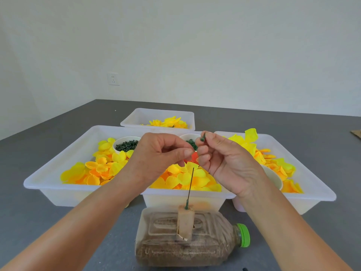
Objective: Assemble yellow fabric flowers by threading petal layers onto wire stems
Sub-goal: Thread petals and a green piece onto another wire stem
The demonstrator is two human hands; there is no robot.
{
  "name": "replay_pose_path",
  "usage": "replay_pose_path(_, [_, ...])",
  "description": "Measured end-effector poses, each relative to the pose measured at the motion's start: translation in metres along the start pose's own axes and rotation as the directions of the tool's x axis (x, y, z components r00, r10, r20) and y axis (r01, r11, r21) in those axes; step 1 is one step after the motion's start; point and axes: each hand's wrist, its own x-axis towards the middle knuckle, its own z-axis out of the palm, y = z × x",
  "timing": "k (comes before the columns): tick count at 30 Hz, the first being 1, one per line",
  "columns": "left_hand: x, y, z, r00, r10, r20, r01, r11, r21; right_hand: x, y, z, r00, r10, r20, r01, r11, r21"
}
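Both hands hover close together above the middle of the grey table [58,132]. On the right hand [220,163] the fingers are curled in, thumb and forefinger pinched on a small dark green plastic piece [202,137] whose tip sticks up above the fingertips. On the left hand [156,155] the thumb and forefinger are pressed together toward the right hand's fingers; whether anything lies between them cannot be told.

Below the hands, near the front edge of the table, a clear plastic bottle [187,239] with a green cap [244,235] lies on its side, filled with brown grainy matter. A pale block [185,222] is fixed on top of it, and a thin wire stem [190,186] with a green base stands in the block, leaning slightly and rising toward the hands with its tip bare.

Behind the bottle three white trays sit side by side. The left tray [48,184] and the middle tray [185,198] hold heaps of loose yellow and orange petal layers [101,165]; the right tray [316,192], toward the right edge of the table, holds more of them and a white cup partly hidden by the right wrist. At the back of the left tray a white bowl [127,145] holds dark green pieces, and a second bowl of green parts shows between the hands. A fourth tray [140,116], farther back, holds finished yellow flowers [170,122].
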Motion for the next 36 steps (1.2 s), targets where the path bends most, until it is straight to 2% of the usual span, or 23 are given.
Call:
replay_pose_path(4, [-0.001, -0.001, 0.000, 1.000, 0.005, -0.018, -0.005, 1.000, -0.007, -0.004, 0.000, -0.001, 0.992, -0.117, 0.036, 0.122, 0.978, -0.171])
replay_pose_path(7, [-0.002, -0.002, -0.001, 1.000, -0.004, -0.030, 0.003, 1.000, -0.028, -0.008, 0.000, -0.003, 0.964, -0.261, 0.054, 0.262, 0.893, -0.366])
replay_pose_path(11, [-0.005, -0.003, 0.000, 0.999, -0.010, -0.039, 0.009, 0.999, -0.035, -0.013, 0.000, -0.005, 0.926, -0.367, 0.091, 0.363, 0.793, -0.489])
replay_pose_path(23, [-0.029, -0.007, 0.009, 0.997, -0.081, 0.001, 0.080, 0.995, -0.066, -0.027, 0.006, -0.005, 0.936, -0.335, 0.105, 0.338, 0.777, -0.531])
replay_pose_path(30, [-0.030, -0.013, 0.014, 0.998, -0.066, 0.008, 0.067, 0.994, -0.085, -0.028, 0.014, -0.005, 0.935, -0.333, 0.123, 0.341, 0.748, -0.569])
replay_pose_path(36, [-0.031, -0.017, 0.015, 0.999, -0.048, -0.008, 0.047, 0.994, -0.094, -0.029, 0.016, -0.008, 0.942, -0.320, 0.103, 0.323, 0.775, -0.543])
